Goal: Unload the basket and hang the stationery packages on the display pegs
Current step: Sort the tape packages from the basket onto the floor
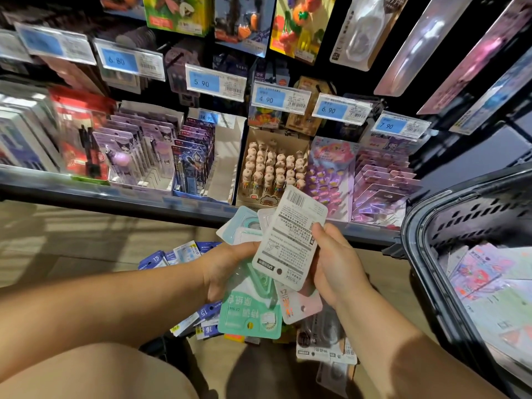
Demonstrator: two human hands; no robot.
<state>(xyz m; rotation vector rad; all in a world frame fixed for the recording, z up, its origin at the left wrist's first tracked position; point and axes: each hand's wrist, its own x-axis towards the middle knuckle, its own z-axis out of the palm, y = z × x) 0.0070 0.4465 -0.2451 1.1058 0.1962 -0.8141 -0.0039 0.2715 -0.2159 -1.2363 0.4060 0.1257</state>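
Left hand (227, 272), right hand (338, 266) round packages (288, 243)

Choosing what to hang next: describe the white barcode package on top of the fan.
The white flat card package shows its printed back: barcode at the far end, dense small text, a round hang hole at the near end. It lies tilted atop fanned mint and pink packages, gripped by the right hand at its right edge.

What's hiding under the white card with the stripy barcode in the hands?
Under the white card peek a mint green package, a pink package and pale blue packages. Their middles are covered.
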